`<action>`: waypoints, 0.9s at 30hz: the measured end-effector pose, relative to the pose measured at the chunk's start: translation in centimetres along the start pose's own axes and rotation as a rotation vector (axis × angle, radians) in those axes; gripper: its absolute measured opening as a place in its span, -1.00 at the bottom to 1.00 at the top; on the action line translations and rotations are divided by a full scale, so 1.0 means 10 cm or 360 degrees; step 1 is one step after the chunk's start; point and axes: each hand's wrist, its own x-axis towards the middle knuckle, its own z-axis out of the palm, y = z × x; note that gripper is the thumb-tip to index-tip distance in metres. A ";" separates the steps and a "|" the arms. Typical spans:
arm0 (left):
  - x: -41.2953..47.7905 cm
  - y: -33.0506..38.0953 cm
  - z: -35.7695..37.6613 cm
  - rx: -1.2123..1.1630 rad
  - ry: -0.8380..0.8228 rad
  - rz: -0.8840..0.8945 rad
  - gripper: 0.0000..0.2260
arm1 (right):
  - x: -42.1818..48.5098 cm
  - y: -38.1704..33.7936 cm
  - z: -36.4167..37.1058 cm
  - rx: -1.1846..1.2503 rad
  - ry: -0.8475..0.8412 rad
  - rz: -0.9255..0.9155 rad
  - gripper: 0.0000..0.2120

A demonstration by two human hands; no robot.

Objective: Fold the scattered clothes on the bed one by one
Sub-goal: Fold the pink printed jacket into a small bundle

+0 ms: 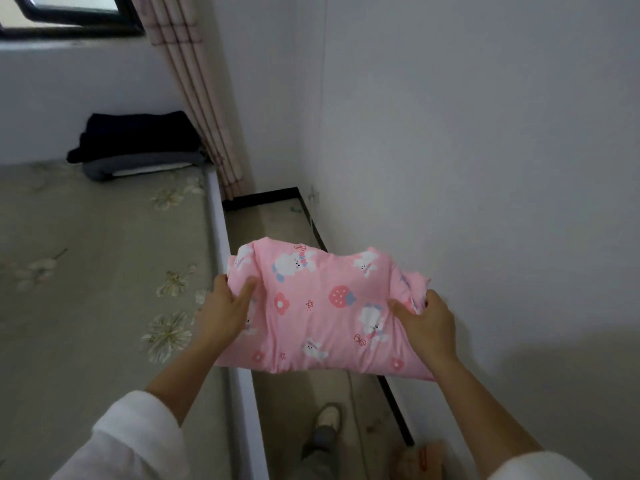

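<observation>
A folded pink garment [322, 306] printed with white rabbits, strawberries and flowers is held in the air over the gap between the bed and the wall. My left hand [227, 306] grips its left edge, thumb on top. My right hand [424, 323] grips its right edge, thumb on top and fingers curled under the fabric. The bed [86, 271], with a grey-green floral cover, lies to the left. At its far end, against the wall, sits a pile of folded dark clothes [138, 143].
A white wall [485, 168] rises close on the right. A striped curtain [194, 98] hangs in the corner beside a window [69, 15]. Below the garment is a narrow floor strip [277, 220] with a black skirting, my shoe [327, 419] and an orange bag [420, 459].
</observation>
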 end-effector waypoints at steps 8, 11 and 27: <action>1.34 0.24 0.13 -0.0074 0.0117 -0.0061 -0.64 | 1.44 -0.68 0.72 -0.0067 -0.0137 -0.0179 -0.65; 1.94 0.39 0.01 -0.0133 0.0171 -0.0081 -0.65 | 1.98 -1.09 1.09 -0.0077 -0.0202 -0.0248 -0.66; 4.72 0.73 -0.47 -0.0261 0.0569 -0.0201 -0.88 | 4.41 -2.80 3.23 -0.0135 -0.0635 -0.0531 -0.70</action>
